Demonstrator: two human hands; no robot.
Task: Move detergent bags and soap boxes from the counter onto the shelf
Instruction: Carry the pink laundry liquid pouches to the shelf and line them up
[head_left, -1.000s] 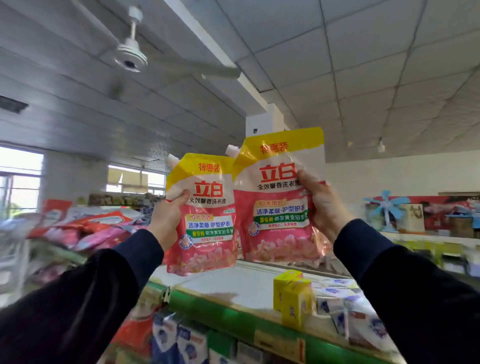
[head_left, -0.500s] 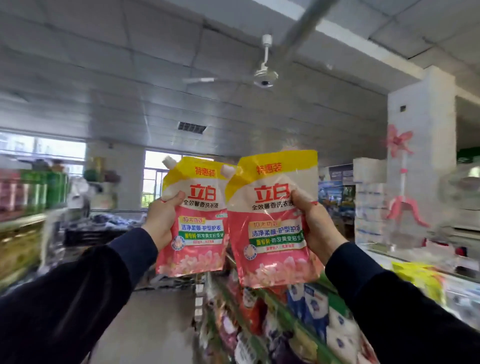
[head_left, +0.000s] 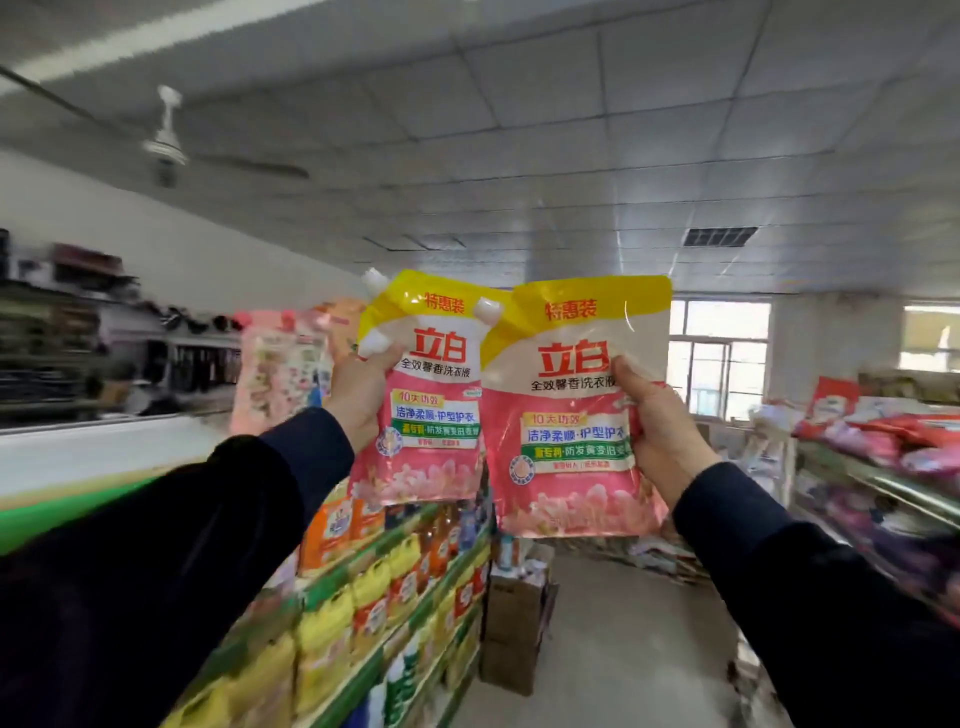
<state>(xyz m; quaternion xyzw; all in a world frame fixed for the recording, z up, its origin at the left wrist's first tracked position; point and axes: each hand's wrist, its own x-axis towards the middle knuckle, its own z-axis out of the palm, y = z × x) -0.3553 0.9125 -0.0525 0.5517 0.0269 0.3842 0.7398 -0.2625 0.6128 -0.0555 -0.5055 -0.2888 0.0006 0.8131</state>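
While both pouches hang in the air above the aisle, the left hand pinches the left detergent bag by its edge beside the spout, so it could slip; the right hand clamps the right detergent bag more fully. Both look sealed and full, their edges overlapping.
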